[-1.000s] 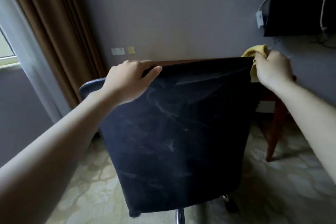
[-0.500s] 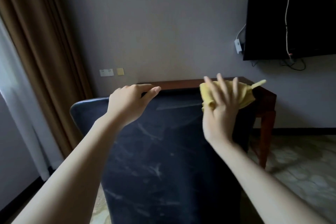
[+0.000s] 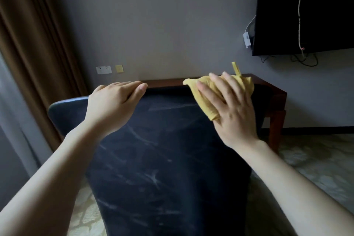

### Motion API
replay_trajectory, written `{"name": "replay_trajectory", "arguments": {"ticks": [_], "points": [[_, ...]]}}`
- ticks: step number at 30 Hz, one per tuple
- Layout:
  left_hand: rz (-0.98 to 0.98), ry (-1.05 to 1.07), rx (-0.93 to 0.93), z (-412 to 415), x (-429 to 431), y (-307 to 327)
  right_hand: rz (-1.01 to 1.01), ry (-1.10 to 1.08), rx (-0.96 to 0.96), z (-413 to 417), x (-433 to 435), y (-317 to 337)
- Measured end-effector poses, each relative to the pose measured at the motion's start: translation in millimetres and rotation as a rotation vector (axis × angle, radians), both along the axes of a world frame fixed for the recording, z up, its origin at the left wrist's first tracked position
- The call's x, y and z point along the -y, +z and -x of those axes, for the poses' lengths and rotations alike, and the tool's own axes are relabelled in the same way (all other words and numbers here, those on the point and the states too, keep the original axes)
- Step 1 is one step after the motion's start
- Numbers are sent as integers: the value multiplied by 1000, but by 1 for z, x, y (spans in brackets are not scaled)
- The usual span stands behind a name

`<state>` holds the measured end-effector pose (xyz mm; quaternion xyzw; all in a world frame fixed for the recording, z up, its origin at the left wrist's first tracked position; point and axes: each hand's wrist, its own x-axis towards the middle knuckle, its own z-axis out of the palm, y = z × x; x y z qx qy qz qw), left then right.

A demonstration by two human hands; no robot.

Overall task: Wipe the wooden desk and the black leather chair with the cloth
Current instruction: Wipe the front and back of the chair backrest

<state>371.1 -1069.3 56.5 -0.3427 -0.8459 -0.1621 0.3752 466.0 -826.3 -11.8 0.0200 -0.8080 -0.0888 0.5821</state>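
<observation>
Chair back (image 3: 162,159) nearest; counter (image 3: 275,94) behind it at twelve o'clock. Left hand (image 3: 113,105) rests on its top edge at eleven; right hand (image 3: 233,113) presses the cloth (image 3: 202,104) against it at one.

left hand (image 3: 113,106) flat, right hand (image 3: 232,113) splayed

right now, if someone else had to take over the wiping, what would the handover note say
Left hand: open, fingers laid over the top edge of the chair back.
Right hand: open, spread fingers pressing the yellow cloth against the chair back's upper right corner.
Wooden desk: just behind the chair.
Done: cannot tell; no clearly wiped patch shows.
Left: pale streaks cover much of the chair back, so probably wipe down across it, then check the desk top.
</observation>
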Motion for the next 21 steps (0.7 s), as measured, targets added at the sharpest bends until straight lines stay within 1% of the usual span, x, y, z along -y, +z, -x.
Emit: {"name": "replay_trajectory", "arguments": {"ticks": [3, 5, 8, 11, 12, 15, 17, 19, 21], "points": [[17, 0, -35, -3, -3, -1, 93, -52, 34, -13, -39, -9], [31, 6, -43, -6, -6, -2, 224, -63, 33, -19, -51, -12], [34, 23, -39, -9, -12, -4, 393, -50, 0, -20, -48, -16], [47, 46, -40, -13, -18, -5, 531, 18, -5, -14, -28, -8], [48, 55, -41, -14, -20, -4, 528, 46, -2, -11, -17, -4], [57, 90, -42, -17, -26, -4, 379, 118, 33, -2, 27, 1], [52, 99, -31, -18, -29, -4, 324, 191, 42, 8, 61, 3], [27, 93, -17, -19, -31, -5, 319, 241, 48, 18, 92, 4], [-8, 75, 4, -18, -30, -3, 348, 243, 56, 22, 105, 4]]}}
